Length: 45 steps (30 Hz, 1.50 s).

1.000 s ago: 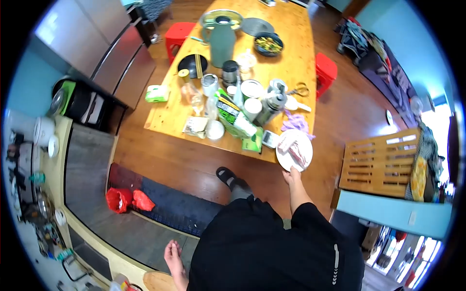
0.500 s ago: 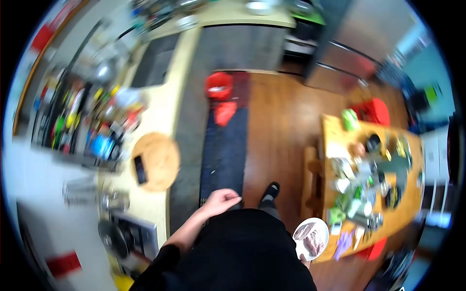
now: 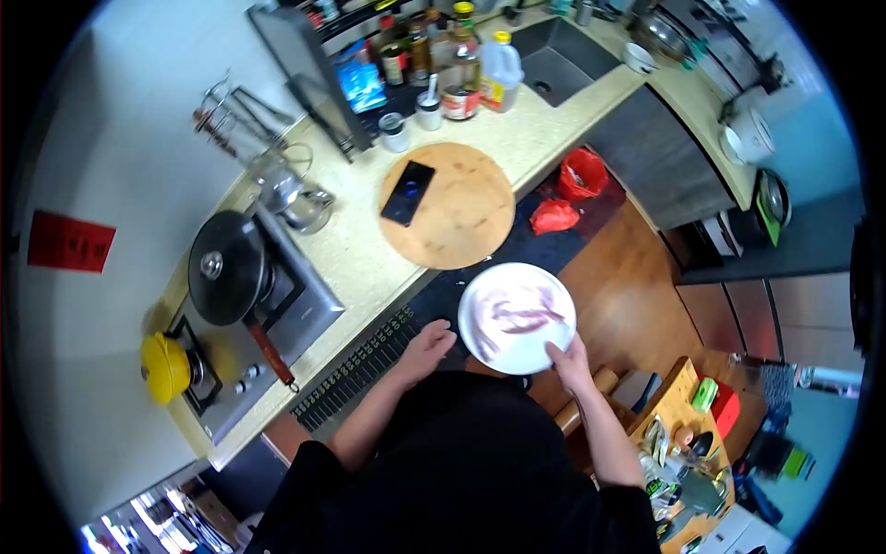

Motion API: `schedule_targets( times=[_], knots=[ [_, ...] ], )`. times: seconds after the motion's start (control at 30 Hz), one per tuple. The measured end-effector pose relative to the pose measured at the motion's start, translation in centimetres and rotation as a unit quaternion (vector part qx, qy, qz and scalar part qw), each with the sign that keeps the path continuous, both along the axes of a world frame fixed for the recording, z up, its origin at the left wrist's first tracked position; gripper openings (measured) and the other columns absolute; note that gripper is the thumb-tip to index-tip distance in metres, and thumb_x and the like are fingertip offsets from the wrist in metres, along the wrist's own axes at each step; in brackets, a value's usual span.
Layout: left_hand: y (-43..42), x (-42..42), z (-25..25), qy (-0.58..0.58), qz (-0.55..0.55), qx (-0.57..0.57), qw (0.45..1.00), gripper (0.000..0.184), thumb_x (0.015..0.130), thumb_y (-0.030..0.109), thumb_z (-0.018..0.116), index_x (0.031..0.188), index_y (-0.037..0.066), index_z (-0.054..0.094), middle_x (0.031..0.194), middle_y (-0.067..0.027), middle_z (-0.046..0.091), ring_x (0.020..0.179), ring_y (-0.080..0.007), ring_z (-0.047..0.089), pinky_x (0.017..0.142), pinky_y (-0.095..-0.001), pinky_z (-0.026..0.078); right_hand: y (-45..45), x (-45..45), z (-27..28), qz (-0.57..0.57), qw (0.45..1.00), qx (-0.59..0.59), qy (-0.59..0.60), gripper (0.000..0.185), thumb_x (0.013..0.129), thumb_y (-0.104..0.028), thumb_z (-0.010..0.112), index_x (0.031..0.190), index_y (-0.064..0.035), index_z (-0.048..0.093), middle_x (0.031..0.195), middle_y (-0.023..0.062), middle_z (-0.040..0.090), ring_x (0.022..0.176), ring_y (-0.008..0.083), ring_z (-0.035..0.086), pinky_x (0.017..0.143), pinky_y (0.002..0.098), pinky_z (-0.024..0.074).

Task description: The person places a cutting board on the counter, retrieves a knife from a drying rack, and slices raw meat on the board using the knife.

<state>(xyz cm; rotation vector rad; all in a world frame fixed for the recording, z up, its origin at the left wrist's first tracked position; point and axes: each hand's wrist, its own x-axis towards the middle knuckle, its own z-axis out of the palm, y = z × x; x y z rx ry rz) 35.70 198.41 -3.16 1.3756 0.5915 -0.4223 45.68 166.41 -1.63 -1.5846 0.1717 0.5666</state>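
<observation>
My right hand grips the lower right rim of a white plate, thumb on top. Slices of pinkish meat lie on the plate, slightly blurred. Just left of the plate, my left hand hovers without touching it, its fingers curled together and nothing visible in them. Beyond both hands, a round wooden board rests on the counter with a black phone on its left part.
The counter carries a stove with a lidded black pan and a yellow pot. Bottles stand behind the board, beside a sink. A red bin is on the floor. The dining table is lower right.
The view has turned from the dining table to the counter and stove. My right hand has brought the plate of meat from the table edge to in front of my body, and my left hand is nearer it.
</observation>
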Motion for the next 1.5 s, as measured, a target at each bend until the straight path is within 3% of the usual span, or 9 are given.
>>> schedule_targets(
  times=[0.37, 0.7, 0.87, 0.9, 1.0, 1.03, 1.17, 1.33, 1.5],
  knots=[
    [7.3, -11.5, -1.2, 0.047, 0.378, -0.042, 0.924, 0.058, 0.107, 0.029, 0.057, 0.155, 0.004, 0.038, 0.132, -0.0074, 0.062, 0.105, -0.0159, 0.064, 0.086, -0.031, 0.054, 26.8, 2.7, -5.1, 0.252, 0.945, 0.02, 0.209, 0.044, 0.096, 0.002, 0.055, 0.138, -0.0069, 0.05, 0.118, 0.0118, 0.067, 0.097, 0.0258, 0.072, 0.067, 0.042, 0.0642],
    [3.8, -17.4, -0.2, 0.065, 0.307, 0.011, 0.949, 0.048, 0.103, 0.017, 0.064, 0.144, -0.004, 0.049, 0.117, -0.0092, 0.067, 0.101, -0.0157, 0.065, 0.085, -0.0297, 0.052, 30.6, 3.2, -8.7, 0.227, 0.952, 0.058, 0.198, 0.041, 0.097, -0.007, 0.064, 0.137, -0.0046, 0.053, 0.115, 0.0141, 0.069, 0.093, 0.0285, 0.073, 0.069, 0.0453, 0.0645],
    [3.0, -13.4, 1.0, 0.081, 0.137, 0.059, 0.985, 0.033, 0.103, 0.016, 0.064, 0.129, -0.004, 0.064, 0.104, -0.008, 0.073, 0.09, -0.013, 0.067, 0.079, -0.0279, 0.054, 29.1, 2.5, -11.4, 0.141, 0.938, 0.109, 0.299, 0.02, 0.097, -0.019, 0.069, 0.095, 0.0004, 0.065, 0.073, 0.0066, 0.061, 0.06, 0.0185, 0.06, 0.055, 0.0306, 0.0531],
    [2.6, -12.3, 1.6, 0.078, 0.086, 0.091, 0.989, 0.03, 0.102, 0.016, 0.064, 0.126, -0.003, 0.067, 0.101, -0.0073, 0.073, 0.089, -0.0124, 0.067, 0.079, -0.0282, 0.054, 26.9, 3.9, -13.0, 0.268, 0.892, 0.19, 0.31, 0.019, 0.096, -0.02, 0.07, 0.096, -0.0017, 0.064, 0.073, 0.0022, 0.057, 0.062, 0.0154, 0.056, 0.056, 0.0293, 0.0493],
    [1.6, -14.1, -2.0, 0.107, 0.05, 0.117, 0.986, 0.027, 0.101, 0.015, 0.065, 0.122, -0.001, 0.069, 0.1, -0.0065, 0.073, 0.09, -0.0126, 0.067, 0.08, -0.0291, 0.055, 15.7, 7.3, -5.8, 0.429, 0.897, -0.105, -0.008, 0.033, 0.095, -0.033, 0.068, 0.111, -0.0044, 0.064, 0.09, 0.0065, 0.066, 0.082, 0.0163, 0.064, 0.072, 0.0326, 0.0525],
    [1.1, -12.2, -1.2, 0.118, 0.026, 0.123, 0.985, 0.028, 0.101, 0.015, 0.065, 0.123, -0.001, 0.069, 0.1, -0.0069, 0.073, 0.09, -0.0132, 0.067, 0.08, -0.0294, 0.055, 9.1, 6.3, -6.7, 0.345, 0.93, -0.053, -0.115, 0.036, 0.098, -0.035, 0.064, 0.116, -0.0039, 0.064, 0.102, 0.0119, 0.07, 0.091, 0.0226, 0.07, 0.08, 0.0379, 0.0548],
    [-2.3, -4.1, 1.7, 0.123, -0.049, 0.144, 0.981, 0.029, 0.101, 0.016, 0.064, 0.125, -0.001, 0.067, 0.103, -0.0085, 0.072, 0.092, -0.0153, 0.067, 0.081, -0.0307, 0.055, -13.7, 3.5, 3.2, 0.252, 0.905, -0.334, -0.072, 0.028, 0.095, -0.032, 0.068, 0.107, -0.007, 0.066, 0.099, 0.0155, 0.071, 0.093, 0.0334, 0.07, 0.081, 0.0438, 0.0558],
    [-11.2, 9.2, 3.2, 0.088, -0.113, 0.178, 0.973, 0.031, 0.101, 0.016, 0.064, 0.127, 0.0, 0.066, 0.106, -0.0105, 0.071, 0.095, -0.0179, 0.067, 0.083, -0.0322, 0.055, -27.8, -3.0, 4.8, 0.099, 0.96, -0.222, 0.142, 0.02, 0.097, -0.024, 0.065, 0.107, -0.0072, 0.069, 0.097, 0.0186, 0.071, 0.089, 0.0346, 0.07, 0.079, 0.0438, 0.0558],
    [-21.8, 20.6, 5.7, 0.05, -0.152, 0.202, 0.966, 0.033, 0.101, 0.016, 0.064, 0.13, 0.0, 0.064, 0.11, -0.0125, 0.071, 0.098, -0.0206, 0.067, 0.084, -0.0338, 0.055, -36.4, 3.2, 6.5, 0.11, 0.982, -0.153, 0.028, 0.039, 0.088, -0.017, 0.068, 0.126, -0.0113, 0.068, 0.108, 0.0215, 0.071, 0.097, 0.0369, 0.069, 0.088, 0.0427, 0.0551]
  ],
)
